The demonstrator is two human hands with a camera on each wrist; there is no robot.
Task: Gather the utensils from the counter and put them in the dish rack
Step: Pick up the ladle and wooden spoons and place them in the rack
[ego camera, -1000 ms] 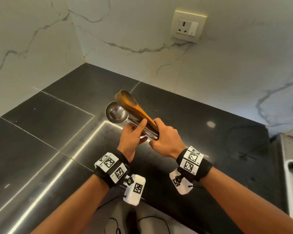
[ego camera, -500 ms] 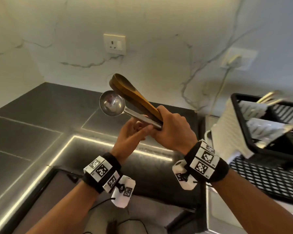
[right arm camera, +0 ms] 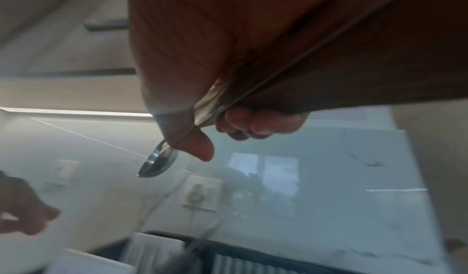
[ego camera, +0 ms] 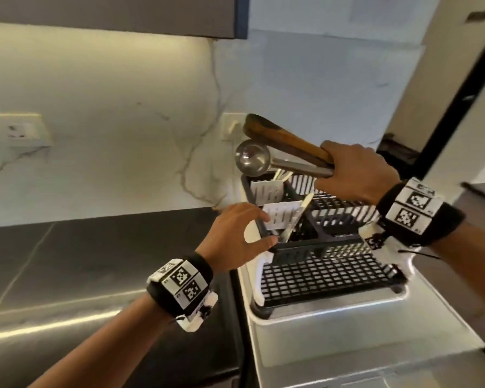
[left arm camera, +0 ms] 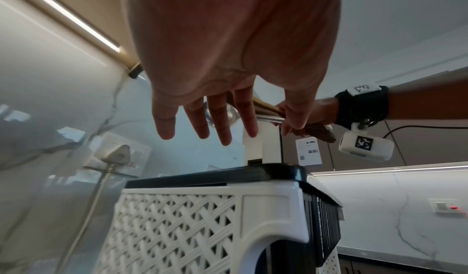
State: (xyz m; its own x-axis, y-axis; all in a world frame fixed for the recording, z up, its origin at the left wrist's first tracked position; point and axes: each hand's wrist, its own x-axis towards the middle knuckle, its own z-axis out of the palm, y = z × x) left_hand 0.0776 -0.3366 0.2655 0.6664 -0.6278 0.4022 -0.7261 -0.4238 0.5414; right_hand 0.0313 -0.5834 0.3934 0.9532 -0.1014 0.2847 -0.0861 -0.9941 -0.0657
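**A:** What's beneath my hands right now?

**B:** The dish rack [ego camera: 331, 278], black grid with white lattice sides, sitting below and ahead of both hands. Its cutlery caddy [ego camera: 280, 219] is just beyond your left hand [ego camera: 235, 239] and under the right one.

**A:** I see the left with fingers spread, holding nothing, thumb near the rack's front rim. I cannot tell whether it touches.

**B:** Agreed. And the right hand [ego camera: 353, 175]?

**A:** It's clenched around two handles together: a wooden spoon [ego camera: 277, 137] on top and a steel ladle [ego camera: 251, 161] beneath, bowls pointing away toward my left, above the caddy.

**B:** Then I'd judge we're at the drop-in. Tip the bundle so the handle ends point down, not the bowls.

**A:** Something pale and long already stands in the caddy; I'd aim beside it.

**B:** Yes, and lower before loosening, or the ladle may slide out first. Use the free left hand to steady the rack's edge.
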